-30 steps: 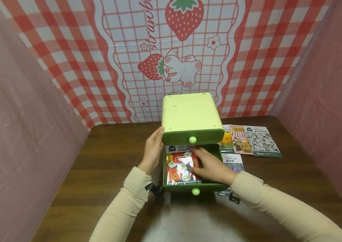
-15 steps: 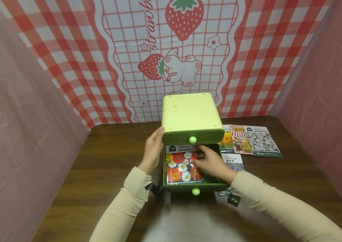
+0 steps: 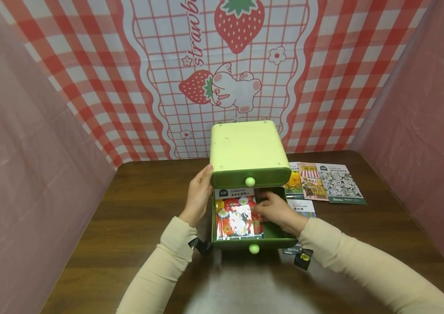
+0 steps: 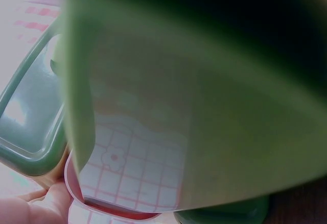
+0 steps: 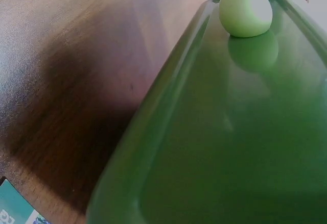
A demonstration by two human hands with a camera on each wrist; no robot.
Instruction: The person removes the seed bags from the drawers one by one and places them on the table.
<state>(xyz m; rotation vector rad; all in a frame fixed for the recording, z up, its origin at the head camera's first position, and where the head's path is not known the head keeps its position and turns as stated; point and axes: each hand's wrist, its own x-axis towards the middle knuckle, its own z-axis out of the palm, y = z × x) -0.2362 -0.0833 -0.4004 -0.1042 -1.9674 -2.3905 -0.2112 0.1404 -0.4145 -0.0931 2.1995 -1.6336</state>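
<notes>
A small pale-green drawer box (image 3: 249, 146) stands on the table with its lower drawer (image 3: 227, 245) pulled out. Inside lies a flower seed packet (image 3: 227, 213) with red and white blooms and glare on its film. My right hand (image 3: 278, 211) reaches into the drawer, thumb and fingers pinching the packet's right edge; the fingertips are partly hidden. My left hand (image 3: 197, 194) rests against the box's left side with fingers along it, near the upper drawer's front (image 3: 231, 179). Left fingers (image 4: 48, 206) also show in the left wrist view. The right wrist view shows the drawer's green front (image 5: 230, 132) and round knob (image 5: 245, 10).
Several seed packets lie right of the box: a white-flowered one (image 3: 341, 185), a pink one (image 3: 313, 181) and a yellow-flowered one (image 3: 294, 183). A purple-flowered packet (image 3: 302, 206) sits partly behind the right hand. A checked strawberry cloth (image 3: 128, 87) hangs behind the table (image 3: 143, 209).
My right hand's fingers, spread over the packet a second ago, have drawn back right and curled in at its right edge. The left hand and the box have stayed put.
</notes>
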